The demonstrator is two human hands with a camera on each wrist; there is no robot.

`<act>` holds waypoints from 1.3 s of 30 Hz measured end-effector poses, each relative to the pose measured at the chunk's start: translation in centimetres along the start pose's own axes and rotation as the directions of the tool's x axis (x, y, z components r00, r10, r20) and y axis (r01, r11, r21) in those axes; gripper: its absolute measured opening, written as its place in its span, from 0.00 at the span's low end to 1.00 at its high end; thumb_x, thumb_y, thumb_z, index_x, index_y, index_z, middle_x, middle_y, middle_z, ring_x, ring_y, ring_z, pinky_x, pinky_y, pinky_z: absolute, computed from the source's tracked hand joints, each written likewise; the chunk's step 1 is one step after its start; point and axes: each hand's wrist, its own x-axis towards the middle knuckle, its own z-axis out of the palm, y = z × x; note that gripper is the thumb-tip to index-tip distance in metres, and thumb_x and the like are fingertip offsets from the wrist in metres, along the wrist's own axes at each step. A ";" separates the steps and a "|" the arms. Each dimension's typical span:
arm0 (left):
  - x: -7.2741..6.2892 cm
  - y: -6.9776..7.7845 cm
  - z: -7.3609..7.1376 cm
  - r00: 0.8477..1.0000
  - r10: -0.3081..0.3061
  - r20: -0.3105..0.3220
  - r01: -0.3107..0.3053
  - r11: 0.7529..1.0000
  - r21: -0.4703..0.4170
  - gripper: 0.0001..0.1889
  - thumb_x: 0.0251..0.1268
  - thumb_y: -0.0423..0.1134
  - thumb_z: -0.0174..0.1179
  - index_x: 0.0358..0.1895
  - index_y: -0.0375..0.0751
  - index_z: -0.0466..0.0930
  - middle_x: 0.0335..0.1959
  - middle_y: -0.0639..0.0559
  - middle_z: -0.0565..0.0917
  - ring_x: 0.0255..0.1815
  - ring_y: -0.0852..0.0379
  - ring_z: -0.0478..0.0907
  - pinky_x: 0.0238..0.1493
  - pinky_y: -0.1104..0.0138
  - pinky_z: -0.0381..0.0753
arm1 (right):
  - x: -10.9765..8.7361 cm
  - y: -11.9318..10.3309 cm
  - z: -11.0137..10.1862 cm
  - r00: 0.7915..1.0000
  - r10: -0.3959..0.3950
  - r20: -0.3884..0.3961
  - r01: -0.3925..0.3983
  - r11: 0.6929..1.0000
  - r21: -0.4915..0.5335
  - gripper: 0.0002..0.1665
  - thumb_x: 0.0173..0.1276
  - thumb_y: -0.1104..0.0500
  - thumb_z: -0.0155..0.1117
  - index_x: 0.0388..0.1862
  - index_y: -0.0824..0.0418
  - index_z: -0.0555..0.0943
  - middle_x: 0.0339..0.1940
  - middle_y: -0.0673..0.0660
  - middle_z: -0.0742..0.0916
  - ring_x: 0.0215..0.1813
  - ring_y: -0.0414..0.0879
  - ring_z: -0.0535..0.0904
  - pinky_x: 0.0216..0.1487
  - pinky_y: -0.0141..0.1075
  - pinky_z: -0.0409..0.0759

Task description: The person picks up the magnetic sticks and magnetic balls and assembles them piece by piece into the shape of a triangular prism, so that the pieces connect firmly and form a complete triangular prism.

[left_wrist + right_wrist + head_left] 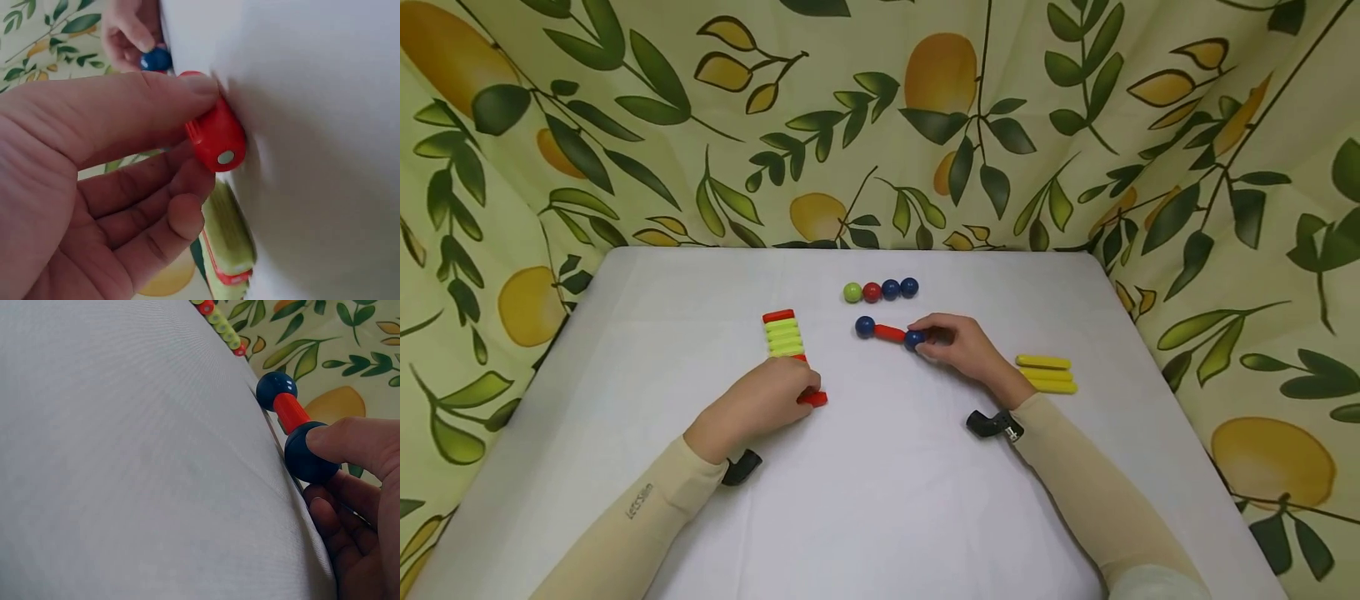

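My left hand [763, 402] pinches a red rod [220, 139] between thumb and fingers, low over the white cloth; a round silvery spot shows on the rod's end. Just beyond that hand lies a row of green rods [784, 336] with a red rod [778, 316] at its far end, the near end partly covered by the hand. My right hand [964, 346] grips a dark blue ball [310, 454] with thumb and fingers. That ball sits at one end of another red rod [890, 333], and a second blue ball [865, 327] is on the other end.
Behind the joined piece, a green ball [852, 292], a red ball [872, 292] and two blue balls [900, 288] stand in a line. Several yellow rods [1047, 375] lie beside my right wrist. A patterned curtain [880, 125] hangs behind the white-covered table [880, 500].
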 end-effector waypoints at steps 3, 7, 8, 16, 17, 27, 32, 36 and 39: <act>0.2 0.3 -0.5 0.999 0.002 -0.035 -0.002 1.000 -0.016 0.05 0.67 0.32 0.75 0.37 0.46 0.88 0.29 0.58 0.79 0.32 0.58 0.74 0.37 0.65 0.77 | 0.2 0.0 0.1 1.000 -0.007 -0.002 0.007 1.000 -0.004 0.19 0.71 0.64 0.78 0.59 0.52 0.91 0.52 0.51 0.90 0.50 0.50 0.82 0.58 0.46 0.80; 1.1 0.9 -2.3 0.994 0.025 -0.110 -0.029 0.999 -0.029 0.08 0.67 0.34 0.76 0.46 0.40 0.92 0.34 0.55 0.83 0.34 0.57 0.76 0.38 0.65 0.78 | 0.4 0.2 0.0 1.000 -0.006 -0.011 0.006 1.000 -0.010 0.19 0.70 0.65 0.78 0.58 0.53 0.92 0.50 0.51 0.90 0.49 0.50 0.81 0.57 0.45 0.80; 1.5 1.1 -2.8 0.991 0.035 -0.126 -0.039 0.999 -0.029 0.09 0.67 0.33 0.76 0.48 0.39 0.92 0.35 0.54 0.83 0.35 0.56 0.76 0.39 0.64 0.79 | 0.4 0.2 0.0 1.000 -0.004 -0.011 0.004 1.000 -0.009 0.19 0.69 0.65 0.78 0.58 0.53 0.91 0.50 0.51 0.90 0.49 0.50 0.81 0.56 0.45 0.80; 4.7 2.5 -5.4 0.979 0.090 -0.182 -0.099 0.994 -0.045 0.10 0.66 0.31 0.72 0.49 0.38 0.93 0.38 0.51 0.88 0.39 0.51 0.82 0.51 0.56 0.81 | 0.4 0.3 0.0 1.000 0.007 -0.006 -0.007 1.000 -0.006 0.19 0.69 0.64 0.79 0.58 0.53 0.91 0.50 0.51 0.90 0.49 0.50 0.81 0.56 0.45 0.81; 5.0 2.6 -5.4 0.979 0.089 -0.183 -0.100 0.994 -0.051 0.10 0.67 0.32 0.72 0.50 0.38 0.93 0.38 0.51 0.87 0.39 0.52 0.81 0.51 0.55 0.80 | 0.4 0.3 0.0 1.000 0.008 -0.005 -0.008 1.000 -0.008 0.19 0.69 0.64 0.79 0.58 0.53 0.91 0.50 0.51 0.89 0.49 0.50 0.81 0.56 0.45 0.81; 7.2 3.3 -4.6 0.981 0.080 -0.175 -0.094 0.992 -0.078 0.12 0.70 0.36 0.72 0.53 0.37 0.93 0.39 0.50 0.87 0.38 0.51 0.77 0.46 0.58 0.76 | 0.3 0.3 0.1 1.000 -0.003 0.001 0.003 1.000 -0.012 0.18 0.69 0.61 0.81 0.56 0.54 0.91 0.48 0.52 0.89 0.48 0.50 0.81 0.55 0.44 0.81; 8.6 2.8 -2.9 0.991 0.057 -0.122 -0.070 0.992 -0.105 0.13 0.70 0.36 0.72 0.53 0.36 0.92 0.39 0.49 0.88 0.39 0.51 0.78 0.44 0.61 0.77 | 0.3 0.3 0.1 1.000 0.003 0.000 -0.003 1.000 -0.019 0.18 0.69 0.61 0.81 0.56 0.54 0.90 0.48 0.51 0.89 0.48 0.51 0.81 0.55 0.46 0.81; 9.6 2.9 -1.3 0.996 0.030 -0.082 -0.040 0.992 -0.121 0.13 0.72 0.37 0.72 0.55 0.37 0.92 0.40 0.50 0.88 0.40 0.51 0.78 0.42 0.63 0.78 | 0.3 0.3 0.1 1.000 0.008 -0.002 -0.008 1.000 -0.023 0.18 0.69 0.60 0.82 0.56 0.54 0.90 0.47 0.52 0.89 0.48 0.51 0.81 0.55 0.46 0.81; 10.3 3.2 -0.5 0.997 0.018 -0.078 -0.028 0.991 -0.131 0.12 0.73 0.38 0.72 0.54 0.37 0.92 0.38 0.51 0.88 0.40 0.51 0.78 0.41 0.64 0.78 | 0.3 0.4 0.1 1.000 -0.003 -0.003 0.003 1.000 -0.023 0.18 0.69 0.60 0.82 0.56 0.54 0.90 0.47 0.52 0.89 0.48 0.50 0.81 0.55 0.44 0.81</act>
